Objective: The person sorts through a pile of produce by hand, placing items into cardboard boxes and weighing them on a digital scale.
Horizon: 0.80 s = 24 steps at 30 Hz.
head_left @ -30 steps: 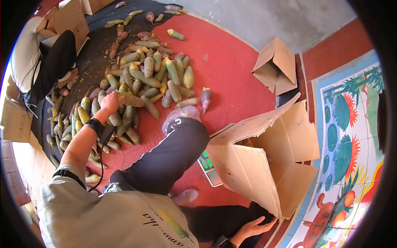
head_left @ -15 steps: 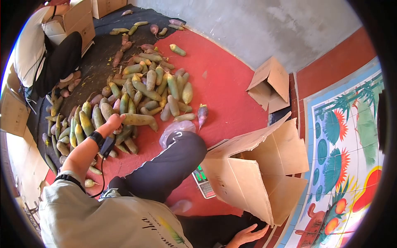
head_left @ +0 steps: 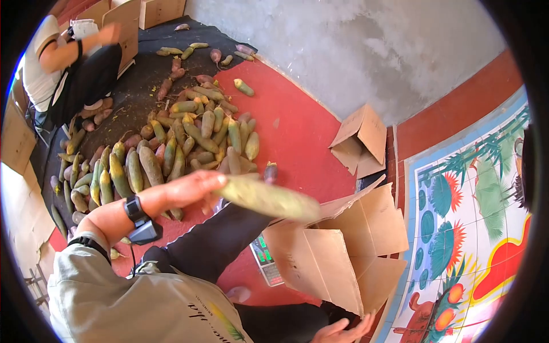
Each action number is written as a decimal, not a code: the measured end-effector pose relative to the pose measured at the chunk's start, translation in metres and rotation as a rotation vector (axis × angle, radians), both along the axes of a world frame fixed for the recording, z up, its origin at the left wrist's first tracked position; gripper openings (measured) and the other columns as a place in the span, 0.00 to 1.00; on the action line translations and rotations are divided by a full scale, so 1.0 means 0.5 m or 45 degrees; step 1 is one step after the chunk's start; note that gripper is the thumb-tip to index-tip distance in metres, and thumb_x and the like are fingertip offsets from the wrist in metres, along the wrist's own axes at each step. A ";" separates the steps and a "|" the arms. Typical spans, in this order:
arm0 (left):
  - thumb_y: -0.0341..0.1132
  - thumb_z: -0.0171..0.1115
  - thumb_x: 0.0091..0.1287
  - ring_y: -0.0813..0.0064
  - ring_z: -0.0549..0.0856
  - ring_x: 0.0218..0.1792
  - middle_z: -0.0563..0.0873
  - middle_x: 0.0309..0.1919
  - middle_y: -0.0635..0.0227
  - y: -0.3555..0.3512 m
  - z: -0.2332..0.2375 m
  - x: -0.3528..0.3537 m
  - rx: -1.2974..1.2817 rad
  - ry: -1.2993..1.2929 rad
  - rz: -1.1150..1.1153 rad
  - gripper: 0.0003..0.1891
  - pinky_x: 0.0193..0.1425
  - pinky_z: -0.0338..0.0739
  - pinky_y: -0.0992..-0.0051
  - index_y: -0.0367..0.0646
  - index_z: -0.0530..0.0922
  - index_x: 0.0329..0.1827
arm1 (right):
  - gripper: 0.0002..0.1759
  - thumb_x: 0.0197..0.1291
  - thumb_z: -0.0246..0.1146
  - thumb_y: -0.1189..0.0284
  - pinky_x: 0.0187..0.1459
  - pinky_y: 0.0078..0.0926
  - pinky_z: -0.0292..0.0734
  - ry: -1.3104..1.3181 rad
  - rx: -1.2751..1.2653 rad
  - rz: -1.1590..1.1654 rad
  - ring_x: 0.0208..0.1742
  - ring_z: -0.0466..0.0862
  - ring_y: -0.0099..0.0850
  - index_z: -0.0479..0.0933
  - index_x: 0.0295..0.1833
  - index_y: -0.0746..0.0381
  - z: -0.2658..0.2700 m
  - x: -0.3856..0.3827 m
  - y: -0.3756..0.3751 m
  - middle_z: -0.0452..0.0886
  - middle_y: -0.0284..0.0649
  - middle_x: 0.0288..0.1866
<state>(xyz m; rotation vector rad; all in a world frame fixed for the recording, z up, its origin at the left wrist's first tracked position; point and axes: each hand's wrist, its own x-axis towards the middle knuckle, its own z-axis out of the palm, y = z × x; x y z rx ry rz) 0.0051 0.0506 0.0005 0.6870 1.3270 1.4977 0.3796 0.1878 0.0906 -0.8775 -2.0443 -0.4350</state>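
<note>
My left hand (head_left: 191, 190) is closed around one end of a long green radish (head_left: 273, 199), smeared by motion and held over my knee. Its far end overlaps the near side of an open cardboard box (head_left: 311, 260) in this view. My right hand (head_left: 344, 331) is low at the right, fingers stretched out, by the box's bottom corner. Under the box's left side sits a digital scale (head_left: 266, 260) with lit green digits. A big heap of green and purplish radishes (head_left: 151, 166) spreads out beyond my left arm.
Another person (head_left: 74, 68) sits at the upper left beside cardboard boxes (head_left: 123, 26), one arm raised. A smaller box (head_left: 366, 137) lies tipped by the wall (head_left: 343, 51). Red matting (head_left: 286, 114) and dark cloth (head_left: 143, 74) cover the floor. Painted tiles (head_left: 457, 228) line the right.
My left hand has lifted a radish off the heap and carried it right, toward the box. My right hand stays by the box. The other person's arm has come up into sight.
</note>
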 end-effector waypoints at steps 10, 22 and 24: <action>0.52 0.41 0.71 0.80 0.76 0.22 0.75 0.22 0.70 0.113 -0.026 0.150 0.149 -0.162 -0.818 0.23 0.28 0.74 0.79 0.38 0.72 0.47 | 0.28 0.48 0.66 0.68 0.50 0.37 0.71 0.081 -0.957 0.316 0.47 0.77 0.47 0.69 0.54 0.70 -0.053 -0.028 -0.025 0.76 0.53 0.46; 0.54 0.39 0.70 0.75 0.75 0.50 0.77 0.49 0.64 0.244 -0.076 0.141 0.443 0.043 -0.472 0.29 0.53 0.70 0.73 0.43 0.57 0.66 | 0.22 0.62 0.52 0.72 0.58 0.34 0.64 0.607 -0.303 -0.065 0.58 0.68 0.38 0.62 0.60 0.70 0.040 0.056 0.058 0.67 0.48 0.57; 0.55 0.40 0.70 0.74 0.72 0.55 0.73 0.54 0.64 0.251 -0.077 0.137 0.391 -0.017 -0.422 0.30 0.57 0.66 0.72 0.42 0.56 0.66 | 0.23 0.63 0.53 0.72 0.58 0.36 0.64 0.703 -0.411 -0.116 0.58 0.69 0.41 0.61 0.61 0.70 0.038 0.068 0.075 0.67 0.49 0.58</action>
